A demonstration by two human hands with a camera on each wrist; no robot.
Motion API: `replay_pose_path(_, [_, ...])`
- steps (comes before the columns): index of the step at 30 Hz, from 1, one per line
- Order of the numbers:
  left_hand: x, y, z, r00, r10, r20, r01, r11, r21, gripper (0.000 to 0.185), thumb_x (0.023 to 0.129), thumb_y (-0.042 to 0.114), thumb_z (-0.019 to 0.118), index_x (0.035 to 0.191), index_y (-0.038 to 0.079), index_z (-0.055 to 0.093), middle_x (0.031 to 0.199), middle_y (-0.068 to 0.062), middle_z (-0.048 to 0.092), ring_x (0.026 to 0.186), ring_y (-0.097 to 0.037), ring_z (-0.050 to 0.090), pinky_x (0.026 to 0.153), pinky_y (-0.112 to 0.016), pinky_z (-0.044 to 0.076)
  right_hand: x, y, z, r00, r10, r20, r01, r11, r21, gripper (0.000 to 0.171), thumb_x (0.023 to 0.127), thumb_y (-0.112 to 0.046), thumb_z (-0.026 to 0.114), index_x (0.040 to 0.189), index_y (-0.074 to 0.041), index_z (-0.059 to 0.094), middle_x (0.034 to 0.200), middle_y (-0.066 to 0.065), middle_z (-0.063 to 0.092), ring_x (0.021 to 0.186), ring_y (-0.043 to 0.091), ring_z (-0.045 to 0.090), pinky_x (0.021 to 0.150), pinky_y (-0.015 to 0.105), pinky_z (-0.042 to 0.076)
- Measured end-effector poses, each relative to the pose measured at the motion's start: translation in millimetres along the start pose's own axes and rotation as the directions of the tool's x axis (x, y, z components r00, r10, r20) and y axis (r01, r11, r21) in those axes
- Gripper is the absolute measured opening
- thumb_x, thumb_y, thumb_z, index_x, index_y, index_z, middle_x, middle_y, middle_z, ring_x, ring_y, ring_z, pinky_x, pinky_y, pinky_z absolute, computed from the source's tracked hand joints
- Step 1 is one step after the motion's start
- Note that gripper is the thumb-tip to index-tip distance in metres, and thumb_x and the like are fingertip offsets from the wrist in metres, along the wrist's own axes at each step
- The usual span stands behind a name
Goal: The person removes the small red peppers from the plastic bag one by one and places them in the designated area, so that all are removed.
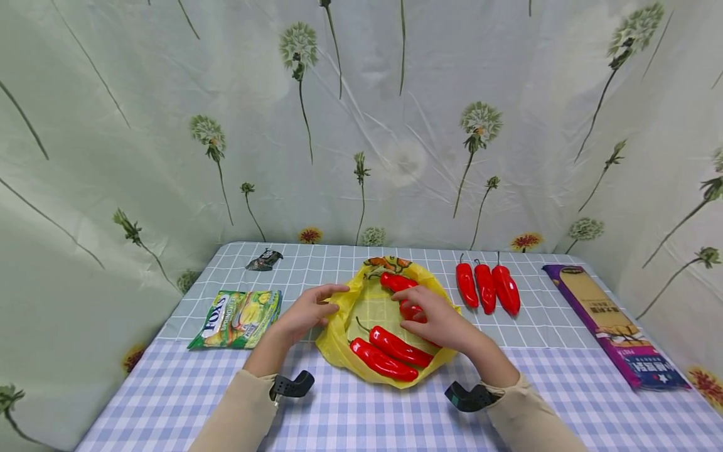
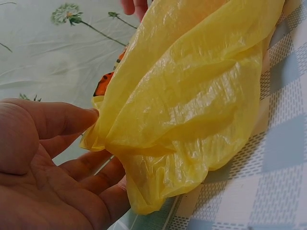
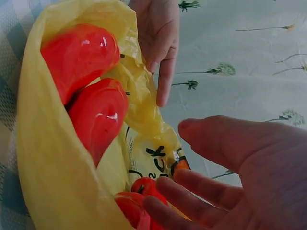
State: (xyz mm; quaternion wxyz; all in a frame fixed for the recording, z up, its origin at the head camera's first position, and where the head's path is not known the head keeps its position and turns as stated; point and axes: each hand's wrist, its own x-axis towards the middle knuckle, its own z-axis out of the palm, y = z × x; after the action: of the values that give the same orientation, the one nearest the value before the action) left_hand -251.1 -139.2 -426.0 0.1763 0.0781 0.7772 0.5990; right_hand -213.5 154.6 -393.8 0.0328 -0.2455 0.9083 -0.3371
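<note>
A yellow plastic bag lies spread on the table with its mouth facing up and several red peppers inside. Two long peppers rest along its near side; another pepper is toward the back. My left hand is at the bag's left rim, its thumb tip against the yellow plastic and its other fingers loosely extended beside it. Over the bag's right side is my right hand, fingers spread and holding nothing. It partly covers a red pepper inside the bag.
Three red peppers lie in a row at the back right. A purple and tan packet is along the right edge. On the left are a green and yellow FOX'S packet and a small crumpled black wrapper.
</note>
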Motion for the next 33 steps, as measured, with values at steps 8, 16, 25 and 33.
replay_pose_path(8, [0.6, -0.6, -0.8, 1.000, 0.012, 0.004, -0.012, 1.000, 0.000, 0.044, 0.097, 0.005, 0.055, 0.140, 0.014, 0.057, 0.148, -0.012, 0.051, 0.093, -0.017, 0.055, 0.067, -0.024, 0.047, 0, -1, 6, 0.992, -0.003, 0.127, -0.003, 0.999, 0.042, 0.051, 0.087, -0.016, 0.076, 0.135, -0.015, 0.057, 0.123, 0.009, 0.063, 0.109, 0.024, 0.063, 0.083, 0.033, 0.060])
replay_pose_path(16, [1.4, -1.0, -0.8, 1.000, 0.012, -0.001, -0.012, 1.000, 0.009, 0.044, 0.097, 0.006, 0.055, 0.139, 0.015, 0.058, 0.148, -0.012, 0.051, 0.093, -0.017, 0.055, 0.068, -0.024, 0.048, 1, 1, 14, 0.974, -0.040, 0.221, 0.028, 0.998, 0.061, 0.049, 0.088, -0.018, 0.075, 0.134, -0.014, 0.057, 0.125, 0.007, 0.062, 0.111, 0.024, 0.065, 0.087, 0.038, 0.059])
replay_pose_path(25, [1.2, -0.5, -0.5, 1.000, -0.002, -0.005, 0.002, 1.000, 0.005, 0.043, 0.097, 0.006, 0.056, 0.139, 0.015, 0.058, 0.148, -0.011, 0.051, 0.095, -0.018, 0.055, 0.069, -0.025, 0.048, 1, 3, 18, 0.962, -0.003, 0.273, -0.009, 0.999, 0.045, 0.053, 0.087, -0.020, 0.077, 0.136, -0.018, 0.057, 0.129, 0.000, 0.063, 0.114, 0.020, 0.064, 0.090, 0.038, 0.058])
replay_pose_path(33, [0.1, 0.5, -0.1, 1.000, -0.007, -0.003, 0.007, 1.000, 0.006, 0.043, 0.097, 0.006, 0.055, 0.139, 0.015, 0.058, 0.149, -0.011, 0.051, 0.098, -0.019, 0.056, 0.071, -0.026, 0.049, 2, 4, 19, 0.957, 0.009, 0.290, -0.017, 0.999, 0.027, 0.052, 0.085, -0.019, 0.078, 0.134, -0.018, 0.059, 0.127, 0.000, 0.064, 0.114, 0.020, 0.063, 0.091, 0.040, 0.058])
